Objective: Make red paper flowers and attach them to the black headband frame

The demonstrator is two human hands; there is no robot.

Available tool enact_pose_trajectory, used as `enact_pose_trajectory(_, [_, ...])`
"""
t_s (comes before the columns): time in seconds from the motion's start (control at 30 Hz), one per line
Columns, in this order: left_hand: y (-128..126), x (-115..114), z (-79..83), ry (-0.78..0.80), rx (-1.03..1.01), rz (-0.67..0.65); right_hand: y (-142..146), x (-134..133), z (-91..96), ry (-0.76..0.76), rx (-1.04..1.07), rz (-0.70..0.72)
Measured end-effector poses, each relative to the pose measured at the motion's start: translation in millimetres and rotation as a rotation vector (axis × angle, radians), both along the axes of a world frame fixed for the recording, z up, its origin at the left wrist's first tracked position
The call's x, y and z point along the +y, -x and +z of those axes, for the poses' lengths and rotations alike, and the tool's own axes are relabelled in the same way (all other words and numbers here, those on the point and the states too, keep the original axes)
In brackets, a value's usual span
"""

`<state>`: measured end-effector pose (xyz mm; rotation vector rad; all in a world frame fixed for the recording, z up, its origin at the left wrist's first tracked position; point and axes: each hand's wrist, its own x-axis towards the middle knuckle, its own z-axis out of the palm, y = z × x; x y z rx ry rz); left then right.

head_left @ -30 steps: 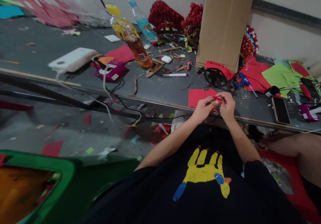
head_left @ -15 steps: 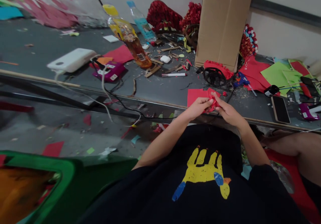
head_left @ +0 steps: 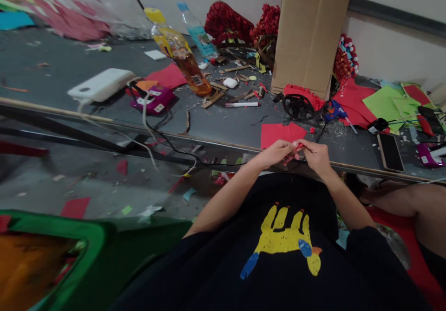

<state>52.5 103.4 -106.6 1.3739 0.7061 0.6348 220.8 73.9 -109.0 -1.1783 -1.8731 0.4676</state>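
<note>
Close to the table's front edge, my two hands meet over a small piece of red paper (head_left: pixel 298 146), mostly hidden by the fingers. My left hand (head_left: pixel 278 153) pinches it from the left, while the fingers of my right hand (head_left: pixel 315 155) close on it from the right. Just beyond them a flat red sheet (head_left: pixel 275 134) lies on the table. A tiny crumpled red bit (head_left: pixel 312 130) sits past my right hand. Farther back are a black-framed piece with a red ruffled edge (head_left: pixel 301 102) and a blue glue gun (head_left: pixel 336 110).
Bottles (head_left: pixel 191 69), a white power bank (head_left: pixel 101 84), a marker (head_left: pixel 243 104) and wood scraps stand or lie to the left. A cardboard panel (head_left: pixel 310 32) rises behind. A phone (head_left: pixel 390 152) lies right. A green bin (head_left: pixel 101 241) is lower left; another person's leg (head_left: pixel 400 197) is lower right.
The red paper between my hands shows less now, drawn in between the fingertips. My right hand has turned and curled its fingers, and both hands are slightly lower, uncovering more of the flat sheet.
</note>
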Motion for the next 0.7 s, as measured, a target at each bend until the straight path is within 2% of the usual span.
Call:
enact_pose_trajectory(0.1, [-5,1,3.8,0.005,0.006,0.123,5,0,-0.6,-0.059,0.074,-0.166])
enact_pose_trajectory(0.2, [-5,-3,10.1,0.087,-0.044,0.09,7,1,0.8,-0.107,0.011,-0.22])
enact_pose_trajectory(0.37, [1,-8,13.5,0.277,-0.183,0.025,2,5,-2.3,-0.173,-0.096,-0.101])
enact_pose_trajectory(0.5, [-2,-7,4.0,0.365,-0.217,0.085,-2,2,-7.6,-0.105,-0.159,0.02])
enact_pose_trajectory(0.6, [-7,-5,-5.6,0.298,-0.173,0.176,-2,-2,-12.5,-0.024,-0.148,0.078])
enact_pose_trajectory(0.7, [-12,-4,-11.5,0.131,-0.056,0.213,-4,0,-17.5,0.067,-0.06,0.084])
